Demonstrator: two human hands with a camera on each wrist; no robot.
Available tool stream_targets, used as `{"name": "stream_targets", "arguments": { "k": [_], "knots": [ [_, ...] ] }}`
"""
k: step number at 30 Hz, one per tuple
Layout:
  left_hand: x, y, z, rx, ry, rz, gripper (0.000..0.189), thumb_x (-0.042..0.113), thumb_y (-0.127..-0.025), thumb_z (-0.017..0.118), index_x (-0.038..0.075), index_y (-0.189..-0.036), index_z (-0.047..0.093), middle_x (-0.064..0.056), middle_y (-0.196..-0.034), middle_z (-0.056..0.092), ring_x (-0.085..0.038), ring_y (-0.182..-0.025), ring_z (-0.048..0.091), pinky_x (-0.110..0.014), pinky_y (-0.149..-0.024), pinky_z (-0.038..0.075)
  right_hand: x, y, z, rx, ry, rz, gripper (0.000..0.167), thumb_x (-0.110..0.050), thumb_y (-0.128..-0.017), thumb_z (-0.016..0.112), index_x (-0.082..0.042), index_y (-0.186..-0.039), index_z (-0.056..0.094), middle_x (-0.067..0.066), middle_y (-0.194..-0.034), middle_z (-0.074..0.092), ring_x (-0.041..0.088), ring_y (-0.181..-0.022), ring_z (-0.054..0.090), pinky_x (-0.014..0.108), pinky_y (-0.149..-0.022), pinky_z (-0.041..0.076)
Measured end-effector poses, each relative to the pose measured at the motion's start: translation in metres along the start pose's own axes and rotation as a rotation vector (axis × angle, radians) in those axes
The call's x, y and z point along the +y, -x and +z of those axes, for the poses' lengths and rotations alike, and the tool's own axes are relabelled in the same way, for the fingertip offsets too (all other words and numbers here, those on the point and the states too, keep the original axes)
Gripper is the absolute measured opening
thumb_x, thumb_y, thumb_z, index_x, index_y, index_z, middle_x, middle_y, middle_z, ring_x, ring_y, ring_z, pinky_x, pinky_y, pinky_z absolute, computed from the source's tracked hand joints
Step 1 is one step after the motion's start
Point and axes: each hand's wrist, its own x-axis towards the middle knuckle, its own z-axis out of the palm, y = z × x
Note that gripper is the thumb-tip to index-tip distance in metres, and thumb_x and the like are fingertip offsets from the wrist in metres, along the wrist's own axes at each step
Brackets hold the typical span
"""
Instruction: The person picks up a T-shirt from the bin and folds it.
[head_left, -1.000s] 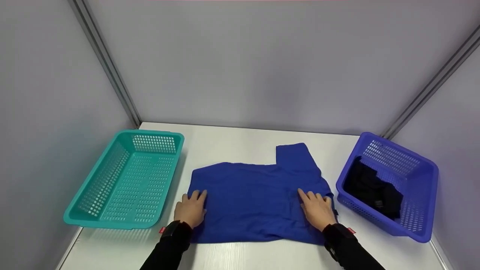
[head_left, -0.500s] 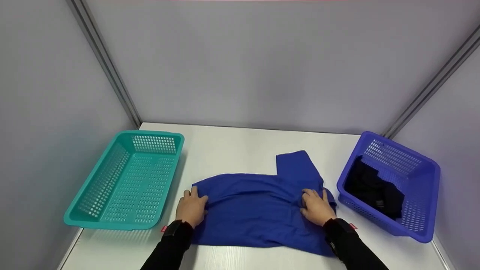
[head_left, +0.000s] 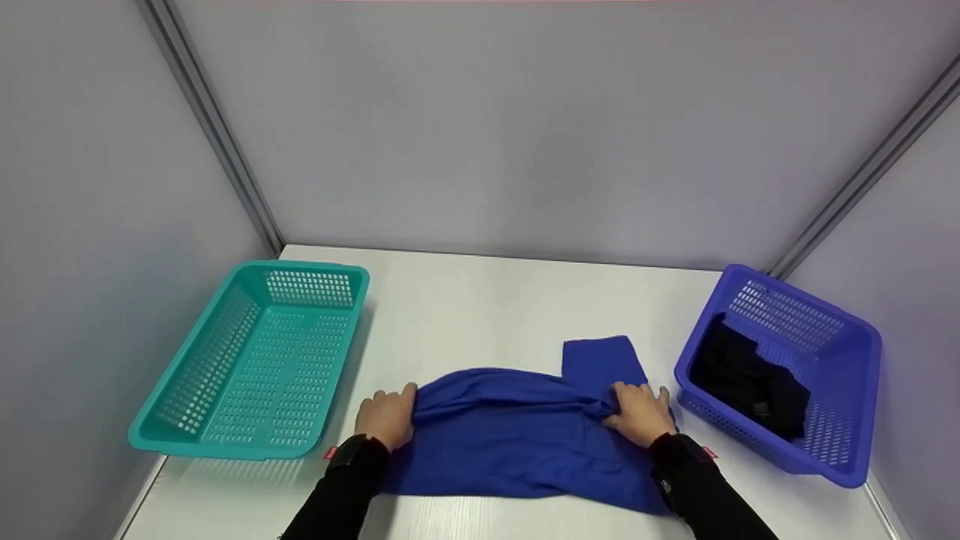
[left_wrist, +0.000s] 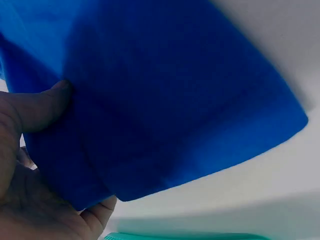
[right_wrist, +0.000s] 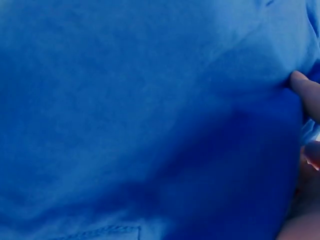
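A blue short-sleeved shirt (head_left: 510, 450) lies on the white table, its middle bunched into a raised fold. One sleeve (head_left: 602, 362) points toward the back. My left hand (head_left: 386, 418) grips the shirt at its left edge; in the left wrist view the cloth passes between the thumb (left_wrist: 40, 107) and the fingers. At the right part of the shirt, my right hand (head_left: 639, 414) pinches the fabric. The right wrist view shows its thumb (right_wrist: 307, 95) pressed on the cloth, with most of that hand out of frame.
A teal basket (head_left: 345, 360) with nothing in it stands at the left. To the right is a purple basket (head_left: 847, 390) with black cloth (head_left: 750, 379) inside. Grey panels (head_left: 487, 127) enclose the white table (head_left: 465, 300) at the back and sides.
The flat shirt is now gathered, its far edge and sleeve drawn toward me. Both hands went from lying spread on the fabric to gripping it. The baskets stay put.
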Motion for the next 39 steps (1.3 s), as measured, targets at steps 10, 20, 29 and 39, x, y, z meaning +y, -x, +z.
{"name": "stream_targets", "arguments": {
  "k": [10,20,29,39],
  "knots": [
    [-0.005,0.003,0.000,0.097,-0.082,0.080,0.020,0.003,-0.076,0.078,0.005,-0.089,0.063,-0.016,-0.096,0.054,-0.038,-0.092,0.055,-0.054,-0.075,0.050,0.010,-0.003,0.007,0.043,-0.088,-0.066,0.044,-0.032,-0.073,0.090,-0.012,-0.077,0.050,0.026,-0.141,0.051,0.060,-0.138,0.035,0.083,-0.107,0.012],
    [-0.005,0.002,0.001,0.048,-0.005,0.125,0.031,0.015,-0.081,0.079,0.005,-0.103,0.059,-0.015,-0.093,0.062,-0.038,-0.090,0.062,-0.055,-0.076,0.049,0.006,-0.013,-0.004,0.040,-0.196,0.113,0.051,-0.033,-0.107,0.052,-0.001,-0.147,0.049,0.029,-0.139,0.056,0.054,-0.128,0.049,0.083,-0.108,0.010],
    [0.006,-0.003,-0.006,0.076,0.055,0.159,0.020,0.019,-0.094,0.072,0.005,-0.094,0.058,-0.012,-0.088,0.060,-0.036,-0.086,0.059,-0.053,-0.074,0.050,0.009,-0.015,0.004,0.071,-0.031,0.113,0.042,-0.013,-0.088,0.072,0.000,-0.127,0.061,0.031,-0.117,0.060,0.053,-0.113,0.050,0.074,-0.096,0.032],
    [0.012,-0.009,-0.017,0.176,0.121,0.211,0.024,0.006,-0.086,0.077,0.008,-0.089,0.053,-0.008,-0.078,0.057,-0.033,-0.073,0.062,-0.048,-0.059,0.048,0.011,-0.023,-0.001,0.312,-0.092,-0.216,0.031,0.004,-0.072,0.072,-0.009,-0.080,0.045,0.005,-0.071,0.051,0.033,-0.075,0.060,0.069,-0.102,0.036]
  ]
}}
